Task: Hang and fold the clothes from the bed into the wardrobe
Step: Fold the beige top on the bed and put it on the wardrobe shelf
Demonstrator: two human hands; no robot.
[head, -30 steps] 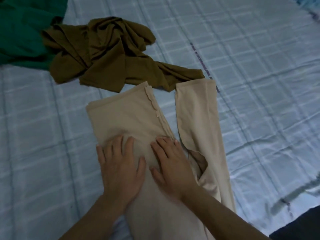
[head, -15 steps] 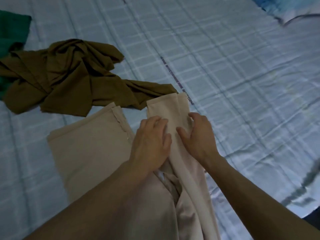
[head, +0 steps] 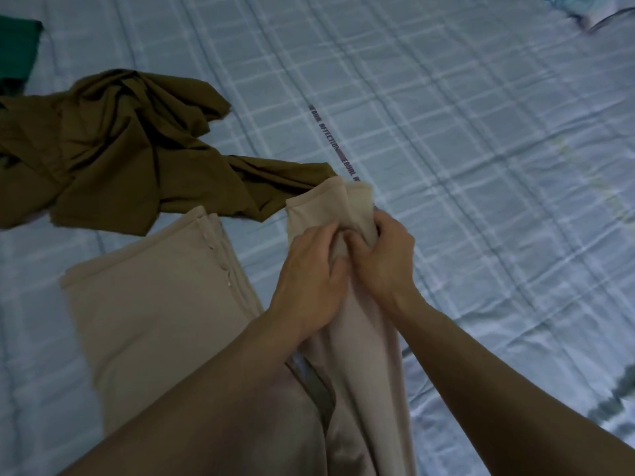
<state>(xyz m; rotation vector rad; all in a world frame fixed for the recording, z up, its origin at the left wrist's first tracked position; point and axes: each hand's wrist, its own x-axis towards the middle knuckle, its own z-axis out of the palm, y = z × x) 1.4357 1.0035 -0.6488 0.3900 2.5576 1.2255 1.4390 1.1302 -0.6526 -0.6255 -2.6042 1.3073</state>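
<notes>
A beige buttoned garment (head: 154, 304) lies flat on the bed, its body to the left and one long sleeve (head: 364, 338) stretched away on the right. Near the sleeve's far end, my left hand (head: 309, 273) and my right hand (head: 388, 259) sit side by side. Both grip the sleeve fabric with curled fingers and bunch it into lengthwise folds. An olive-brown garment (head: 113, 152) lies crumpled just beyond the beige one, with one strip reaching the sleeve's cuff. A dark green garment (head: 17, 49) shows at the upper left edge.
The bed has a pale blue checked sheet (head: 481, 166) with a printed strip of lettering (head: 330, 142) running across it. A bluish pillow or cloth (head: 591, 8) sits at the top right corner. The wardrobe is out of view.
My hands left the garment's body, where they pressed flat, and moved right onto the sleeve. Their fingers have since curled and gathered the sleeve fabric near the cuff.
</notes>
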